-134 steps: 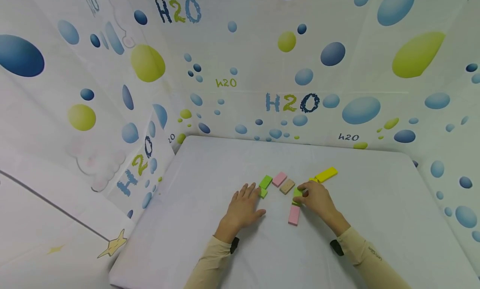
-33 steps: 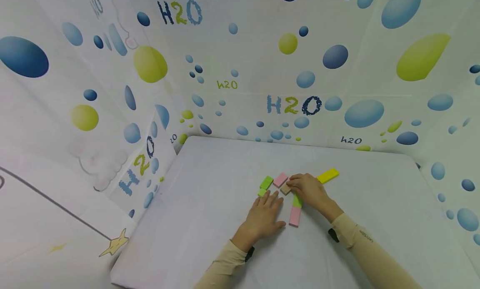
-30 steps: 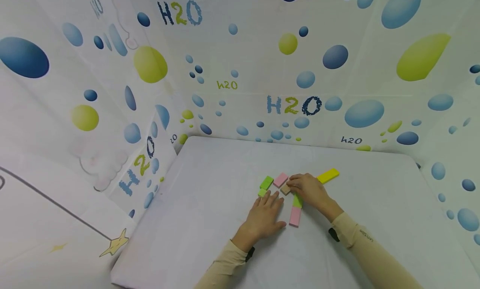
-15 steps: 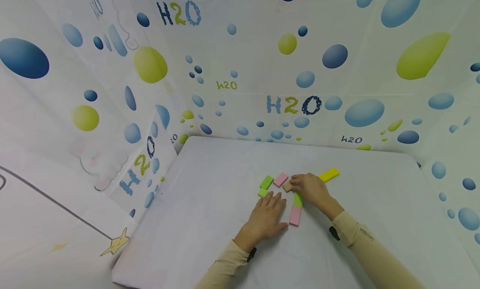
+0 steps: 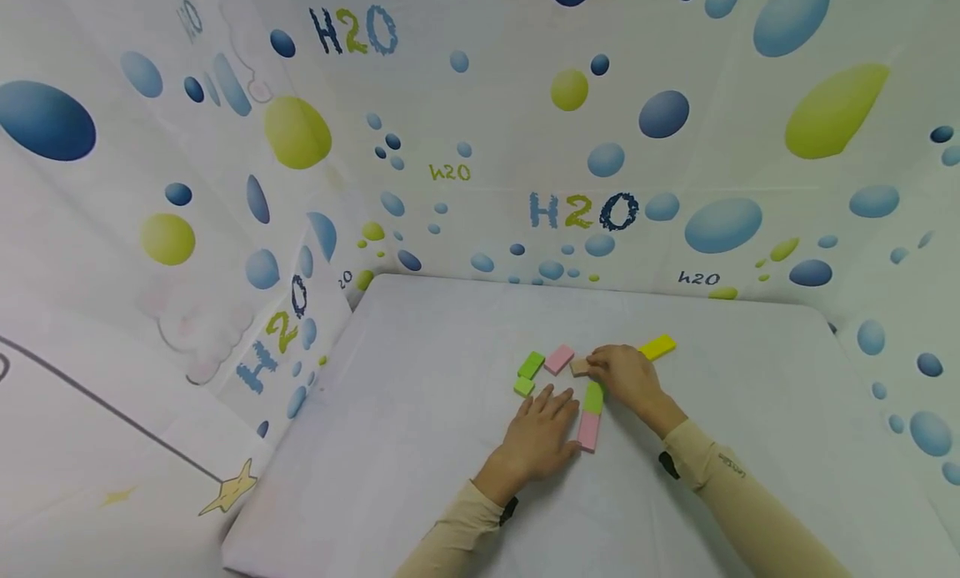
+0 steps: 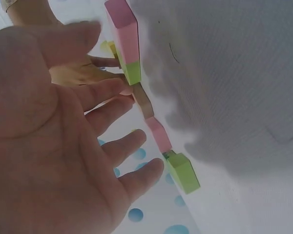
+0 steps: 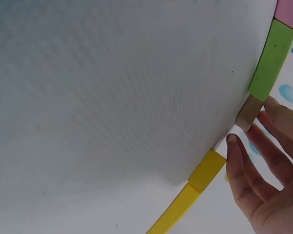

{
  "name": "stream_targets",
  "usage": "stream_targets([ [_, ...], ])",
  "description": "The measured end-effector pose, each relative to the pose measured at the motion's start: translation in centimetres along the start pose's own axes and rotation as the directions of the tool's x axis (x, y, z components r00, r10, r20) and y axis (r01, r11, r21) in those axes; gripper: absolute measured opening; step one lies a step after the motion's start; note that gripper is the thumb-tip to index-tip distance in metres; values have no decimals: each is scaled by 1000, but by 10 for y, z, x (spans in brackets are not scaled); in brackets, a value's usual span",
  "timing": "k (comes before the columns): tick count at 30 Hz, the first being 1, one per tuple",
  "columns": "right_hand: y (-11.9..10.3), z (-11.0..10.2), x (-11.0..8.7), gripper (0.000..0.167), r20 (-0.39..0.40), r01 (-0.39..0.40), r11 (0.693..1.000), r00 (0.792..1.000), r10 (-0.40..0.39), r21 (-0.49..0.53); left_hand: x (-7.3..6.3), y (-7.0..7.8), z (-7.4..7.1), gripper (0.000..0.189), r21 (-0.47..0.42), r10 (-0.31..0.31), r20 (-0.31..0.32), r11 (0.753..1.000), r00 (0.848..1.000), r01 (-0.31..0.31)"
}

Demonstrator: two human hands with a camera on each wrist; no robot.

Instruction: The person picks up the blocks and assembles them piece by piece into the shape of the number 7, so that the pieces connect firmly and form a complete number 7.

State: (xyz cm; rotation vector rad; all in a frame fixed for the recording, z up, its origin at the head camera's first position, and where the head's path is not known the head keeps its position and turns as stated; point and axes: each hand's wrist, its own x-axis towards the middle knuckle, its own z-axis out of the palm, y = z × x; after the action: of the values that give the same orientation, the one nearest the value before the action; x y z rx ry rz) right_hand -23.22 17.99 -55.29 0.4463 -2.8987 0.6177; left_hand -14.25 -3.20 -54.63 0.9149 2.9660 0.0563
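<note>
My right hand (image 5: pixel 626 379) pinches a tan wooden block (image 5: pixel 580 367), which lies flat on the table just beyond a green block (image 5: pixel 594 398). In the right wrist view, fingertips sit at the tan block's (image 7: pixel 249 113) end and side. That green block joins end to end with a pink block (image 5: pixel 588 432). Fingers spread, my left hand (image 5: pixel 536 436) lies low over the table, its thumb tip right at the pink block's near end. Left of the tan block lie another pink block (image 5: pixel 558 359), a green block (image 5: pixel 531 364) and a small green block (image 5: pixel 523 386).
Behind the right hand, a long yellow block (image 5: pixel 658 347) lies on the white table (image 5: pixel 420 353); a shorter yellow block (image 7: pixel 207 169) adjoins it in the right wrist view. A white backdrop (image 5: pixel 495 103) with blue and green dots rises at the table's far edge.
The tan block has turned and shifted right, away from the far pink block, under my right hand. My left hand has moved right, from the small green block to the near pink one.
</note>
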Motion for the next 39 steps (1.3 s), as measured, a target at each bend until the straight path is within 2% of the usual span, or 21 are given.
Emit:
stream_targets([
  [11, 6, -1, 6, 20, -26, -16, 1000, 1000, 15, -23, 7, 1, 5, 52, -24, 25, -51, 999, 998, -26],
  [18, 7, -1, 8, 23, -28, -48, 998, 998, 48, 27, 9, 2, 7, 50, -55, 33, -88, 998, 996, -38],
  [24, 10, 2, 6, 33, -39, -63, 998, 997, 65, 29, 11, 4, 10, 52, -36, 33, -75, 999, 997, -36],
  [34, 13, 4, 6, 29, -39, -55, 998, 998, 55, -6, 14, 8, 12, 51, -8, 22, -47, 1000, 999, -23],
  [39, 13, 2, 6, 29, -46, -15, 999, 999, 14, -33, 16, 10, 10, 50, 13, 33, -46, 999, 998, -33],
])
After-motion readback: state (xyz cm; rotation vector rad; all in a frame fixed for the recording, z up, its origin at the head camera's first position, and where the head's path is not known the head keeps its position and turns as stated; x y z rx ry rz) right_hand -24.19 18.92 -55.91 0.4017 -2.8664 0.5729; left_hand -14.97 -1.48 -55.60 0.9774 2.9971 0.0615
